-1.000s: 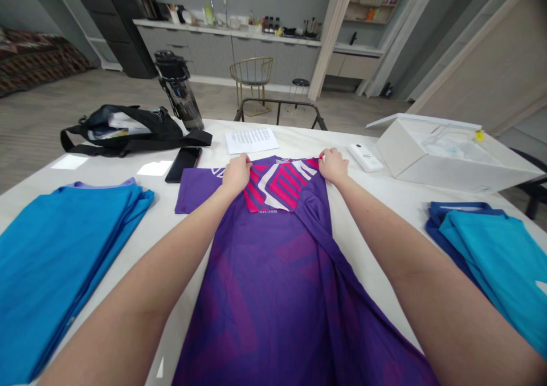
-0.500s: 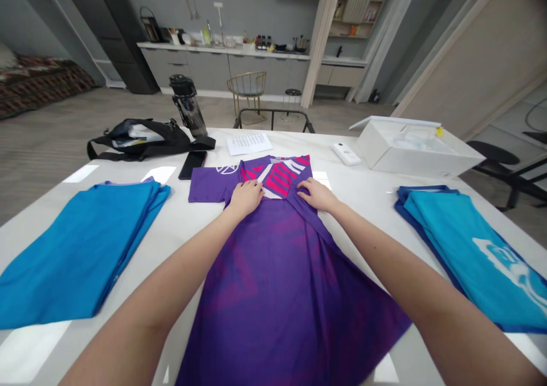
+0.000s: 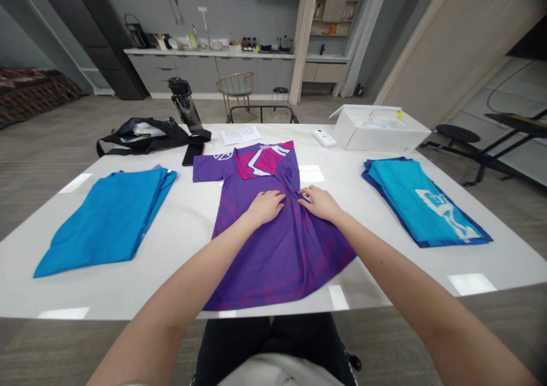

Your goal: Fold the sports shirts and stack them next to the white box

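A purple T-shirt (image 3: 256, 255) with pink and white markings at the chest lies in front of me, its left sleeve spread out. Its right side is folded inward, and the right sleeve is hidden. My left hand (image 3: 267, 206) rests on the middle of the shirt, fingers stretched out over the fabric. Just to its right, my right hand (image 3: 320, 203) has its fingers curled on the shirt's right edge, pinching the cloth there. Creases run down from between the hands to the hem.
Folded blue shirts (image 3: 106, 220) lie on the left of the white table (image 3: 171, 283), folded teal and navy shirts (image 3: 410, 192) on the right. Along the back are a black bag (image 3: 141, 138), bottle (image 3: 186, 105), phone (image 3: 193, 154), paper (image 3: 240, 134), white device (image 3: 325, 138) and white box (image 3: 380, 135).
Both hands have moved down the shirt from the chest print toward its middle. The view has tilted down, bringing the table's front edge, the shirt's hem and my legs into sight.
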### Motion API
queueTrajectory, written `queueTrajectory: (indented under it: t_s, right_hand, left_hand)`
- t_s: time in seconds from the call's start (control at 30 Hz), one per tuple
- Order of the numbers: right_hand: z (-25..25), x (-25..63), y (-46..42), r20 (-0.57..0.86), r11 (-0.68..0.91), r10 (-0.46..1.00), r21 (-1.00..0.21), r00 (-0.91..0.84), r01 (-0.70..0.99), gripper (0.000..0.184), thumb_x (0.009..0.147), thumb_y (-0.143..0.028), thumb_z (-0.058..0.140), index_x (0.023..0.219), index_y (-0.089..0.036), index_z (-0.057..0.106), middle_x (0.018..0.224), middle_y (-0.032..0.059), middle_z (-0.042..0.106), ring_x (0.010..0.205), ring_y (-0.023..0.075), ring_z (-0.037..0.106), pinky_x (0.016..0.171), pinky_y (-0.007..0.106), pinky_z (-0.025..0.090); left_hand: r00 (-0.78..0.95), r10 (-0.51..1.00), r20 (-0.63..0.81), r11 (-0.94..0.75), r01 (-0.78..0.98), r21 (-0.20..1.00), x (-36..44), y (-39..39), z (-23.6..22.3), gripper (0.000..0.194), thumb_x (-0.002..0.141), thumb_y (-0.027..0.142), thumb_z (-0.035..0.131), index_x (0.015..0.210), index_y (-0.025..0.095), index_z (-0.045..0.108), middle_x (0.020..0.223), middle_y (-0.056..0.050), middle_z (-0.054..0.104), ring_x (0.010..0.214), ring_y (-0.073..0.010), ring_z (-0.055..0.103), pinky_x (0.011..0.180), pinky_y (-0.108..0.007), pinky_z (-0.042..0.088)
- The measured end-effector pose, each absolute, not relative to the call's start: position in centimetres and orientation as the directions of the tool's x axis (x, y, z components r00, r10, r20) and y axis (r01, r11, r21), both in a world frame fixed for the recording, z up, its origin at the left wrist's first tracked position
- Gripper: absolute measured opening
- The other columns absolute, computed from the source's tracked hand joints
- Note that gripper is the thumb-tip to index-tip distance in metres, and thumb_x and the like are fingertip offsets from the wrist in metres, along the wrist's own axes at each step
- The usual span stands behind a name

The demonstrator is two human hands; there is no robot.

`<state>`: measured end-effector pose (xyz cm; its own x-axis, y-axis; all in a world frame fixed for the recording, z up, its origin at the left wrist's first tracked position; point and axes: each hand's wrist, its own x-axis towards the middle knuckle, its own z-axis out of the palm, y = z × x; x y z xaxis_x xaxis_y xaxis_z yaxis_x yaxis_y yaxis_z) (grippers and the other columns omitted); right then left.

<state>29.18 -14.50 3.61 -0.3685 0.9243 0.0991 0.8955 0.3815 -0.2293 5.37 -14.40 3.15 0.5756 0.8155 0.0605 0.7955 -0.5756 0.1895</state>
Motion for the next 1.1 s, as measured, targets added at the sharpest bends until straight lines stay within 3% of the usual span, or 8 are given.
queueTrajectory:
  t_s: [0.1,0.23,0.37,0.57,0.77,0.97,1.1]
  right_hand:
    - [3.6,30.0,-17.2,0.074,0.324,0.946,-0.202,-0.315,0.924,0.033,0.098,-0.044,0.059,0.123,-0.024,0.067,0.116,0.0096,0.069,0.106,0.0246,0.065,0.089,0.033,0.046]
    - [3.7,31.4,-20.2,0.053,0.189,0.982,-0.165,-0.183,0.968,0.033,0.094,-0.029,0.057,0.125,-0.024,0.064,0.118,0.0099,0.071,0.109,0.0267,0.064,0.088,0.037,0.045]
    - [4.1,33.4,-22.8,-0.025,0.061,0.998,-0.113,-0.064,0.992,0.025,0.091,-0.031,0.056,0.112,-0.022,0.067,0.114,0.0113,0.073,0.104,0.0291,0.065,0.084,0.04,0.045]
    - [4.8,34.8,-26.3,-0.028,-0.011,1.0,0.021,0.012,1.0,0.018,0.092,-0.026,0.05,0.096,-0.022,0.068,0.103,0.0146,0.075,0.101,0.0327,0.065,0.084,0.046,0.042]
    - [5.0,35.6,-30.1,0.008,-0.05,0.999,0.033,0.05,0.998,0.019,0.095,-0.027,0.049,0.1,-0.022,0.067,0.098,0.0156,0.075,0.099,0.0355,0.066,0.085,0.05,0.04]
    - [4.0,37.2,-32.6,0.033,-0.111,0.993,-0.091,0.115,0.99,0.021,0.099,-0.034,0.048,0.093,-0.024,0.066,0.101,0.0121,0.074,0.099,0.0327,0.067,0.081,0.044,0.043]
    - [5.3,36.7,-33.9,0.201,-0.027,0.976,-0.251,0.079,0.968,0.021,0.101,-0.035,0.047,0.094,-0.026,0.065,0.098,0.0095,0.072,0.097,0.0287,0.066,0.085,0.041,0.045]
  left_hand:
    - [0.592,0.801,0.083,-0.596,0.781,0.187,7.2,-16.7,3.3,0.038,0.102,0.028,0.049,0.139,0.023,0.059,0.137,-0.011,0.064,0.125,-0.0253,0.059,0.103,-0.04,0.045]
    - [0.585,0.799,0.14,-0.601,0.781,0.171,9.4,-18.6,3.5,0.033,0.103,0.027,0.047,0.131,0.022,0.063,0.122,-0.01,0.067,0.114,-0.025,0.06,0.097,-0.04,0.046]
    - [0.588,0.787,0.187,-0.616,0.769,0.17,11.2,-19.9,3.7,0.027,0.104,0.028,0.047,0.122,0.021,0.067,0.116,-0.009,0.067,0.11,-0.0246,0.061,0.095,-0.039,0.046]
    - [0.602,0.782,0.16,-0.623,0.762,0.179,13.5,-21.1,4.0,0.025,0.103,0.027,0.05,0.123,0.022,0.064,0.115,-0.008,0.069,0.11,-0.0228,0.063,0.094,-0.036,0.046]
    - [0.727,0.648,0.228,-0.759,0.641,0.112,16.4,-22.3,3.9,0.022,0.102,0.024,0.051,0.12,0.02,0.063,0.109,-0.008,0.069,0.104,-0.0243,0.064,0.09,-0.038,0.046]
    - [0.771,0.606,0.195,-0.793,0.605,0.07,19.4,-22.2,3.7,0.023,0.104,0.018,0.043,0.109,0.018,0.065,0.107,-0.01,0.068,0.104,-0.0246,0.064,0.084,-0.037,0.045]
    - [0.792,0.568,0.224,-0.82,0.569,0.069,18.7,-21.8,5.5,0.023,0.103,0.018,0.044,0.102,0.018,0.066,0.103,-0.009,0.067,0.102,-0.024,0.062,0.084,-0.037,0.044]
